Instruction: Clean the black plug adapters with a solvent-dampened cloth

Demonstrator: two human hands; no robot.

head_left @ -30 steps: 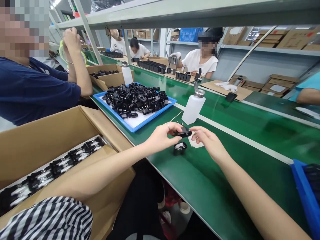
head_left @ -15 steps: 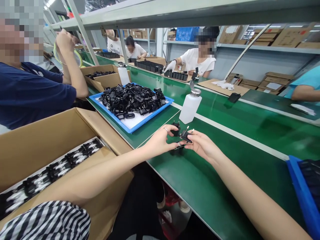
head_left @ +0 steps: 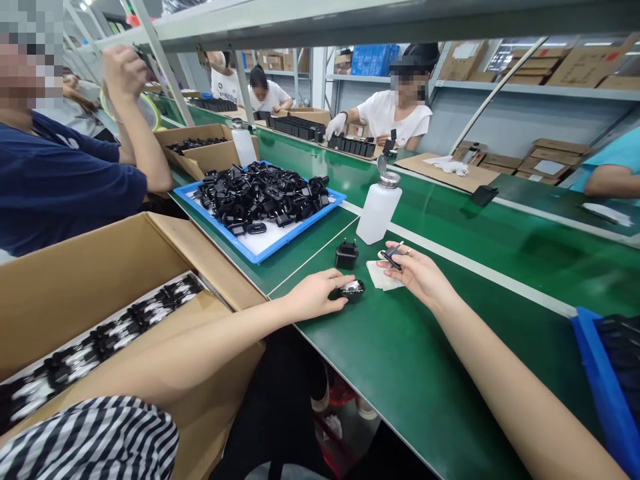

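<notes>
Small black part (head_left: 353,289) flat on the belt (head_left: 410,360), pinched at its near edge by left hand (head_left: 317,293). Right hand (head_left: 417,273) at 2 o'clock, fingers closed on a thin plug piece (head_left: 391,255). Upright plug (head_left: 346,255) at 12 o'clock; white bottle (head_left: 377,208) beyond; cloth (head_left: 381,277) between the hands.

The long green-topped desk (head_left: 450,347) carries a blue plastic tray (head_left: 280,248) heaped with black plugs at ten o'clock, a white plastic bottle (head_left: 377,210) at twelve, and, just below it, an upright black plug (head_left: 346,255) beside a white cloth (head_left: 381,277).
</notes>
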